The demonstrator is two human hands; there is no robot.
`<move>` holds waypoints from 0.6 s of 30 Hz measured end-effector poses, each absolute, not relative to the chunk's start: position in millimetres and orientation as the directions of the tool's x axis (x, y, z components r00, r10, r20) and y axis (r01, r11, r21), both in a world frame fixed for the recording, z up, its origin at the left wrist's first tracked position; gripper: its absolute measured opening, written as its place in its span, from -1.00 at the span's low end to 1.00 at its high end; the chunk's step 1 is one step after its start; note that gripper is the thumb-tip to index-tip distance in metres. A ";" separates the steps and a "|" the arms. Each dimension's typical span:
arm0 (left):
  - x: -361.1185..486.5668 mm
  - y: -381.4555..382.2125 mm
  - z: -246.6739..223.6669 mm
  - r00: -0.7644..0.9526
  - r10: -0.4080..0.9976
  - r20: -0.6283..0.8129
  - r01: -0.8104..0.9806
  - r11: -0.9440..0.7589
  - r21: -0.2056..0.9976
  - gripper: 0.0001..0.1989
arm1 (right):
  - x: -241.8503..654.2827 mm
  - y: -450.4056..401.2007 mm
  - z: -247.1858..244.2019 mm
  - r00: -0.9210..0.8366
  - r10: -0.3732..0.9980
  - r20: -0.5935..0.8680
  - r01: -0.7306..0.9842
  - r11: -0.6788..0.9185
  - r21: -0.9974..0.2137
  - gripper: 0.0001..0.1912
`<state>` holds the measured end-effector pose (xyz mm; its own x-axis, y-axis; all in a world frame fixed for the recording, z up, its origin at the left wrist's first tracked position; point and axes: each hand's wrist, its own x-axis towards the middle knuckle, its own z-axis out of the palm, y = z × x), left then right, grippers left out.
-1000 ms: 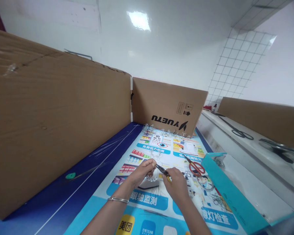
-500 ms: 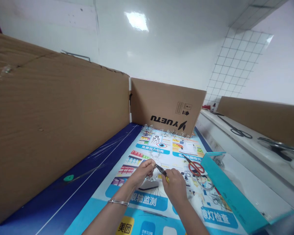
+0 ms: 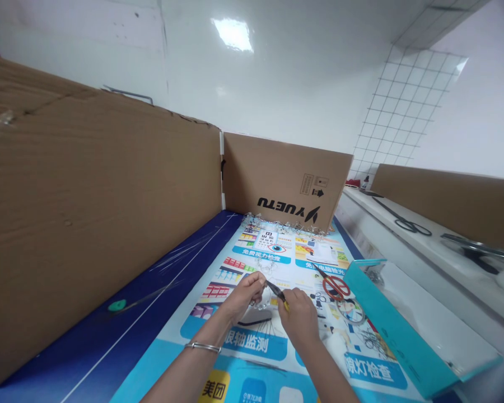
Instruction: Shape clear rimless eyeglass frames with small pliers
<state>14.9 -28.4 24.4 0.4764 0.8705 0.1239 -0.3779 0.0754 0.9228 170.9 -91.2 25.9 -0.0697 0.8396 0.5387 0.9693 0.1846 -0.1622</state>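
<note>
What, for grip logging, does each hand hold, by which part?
Right hand: black metal pliers, by the yellow handle. Left hand: apparently clear beaded piece; part unclear.

My pliers (image 3: pixel 276 290), frame centre: dark nose, yellow handles. My bangle (image 3: pixel 203 347): plain silver. Scissors (image 3: pixel 325 278), right of centre: red handles. Box (image 3: pixel 397 330), lower right: teal outside, white inside.

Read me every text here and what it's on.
"YUETU", upside down: brown cardboard panel
"免费视力检查": blue-and-white printed sheet
"免…电脑验光": same sheet
"…轴监测": same sheet
"…隙灯检查": same sheet
"美团": same sheet
Too small or blurred: eye chart, other print.
</note>
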 end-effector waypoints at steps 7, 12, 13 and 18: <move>15.9 -30.2 26.0 0.480 0.873 0.090 -0.383 0.116 0.916 -0.78 | 173.2 -90.7 27.1 -0.047 0.847 0.529 0.957 0.190 -0.220 -0.88; 16.3 -30.2 25.8 0.469 0.880 0.078 -0.394 0.129 0.910 -0.78 | 177.9 -88.9 27.3 -0.059 0.841 0.538 0.949 0.214 -0.230 -0.88; 16.5 -30.1 25.6 0.467 0.881 0.077 -0.395 0.130 0.910 -0.78 | 178.2 -89.0 27.4 -0.068 0.838 0.541 0.947 0.224 -0.229 -0.88; 17.9 -30.0 24.4 0.458 0.885 0.084 -0.406 0.125 0.905 -0.80 | 179.6 -89.2 27.6 -0.079 0.828 0.555 0.944 0.240 -0.224 -0.88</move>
<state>17.9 -30.0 24.4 0.4583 0.8849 0.0836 -0.4059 0.1247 0.9054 179.6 -89.2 27.6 -0.0788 0.8281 0.5550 0.9444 0.2403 -0.2245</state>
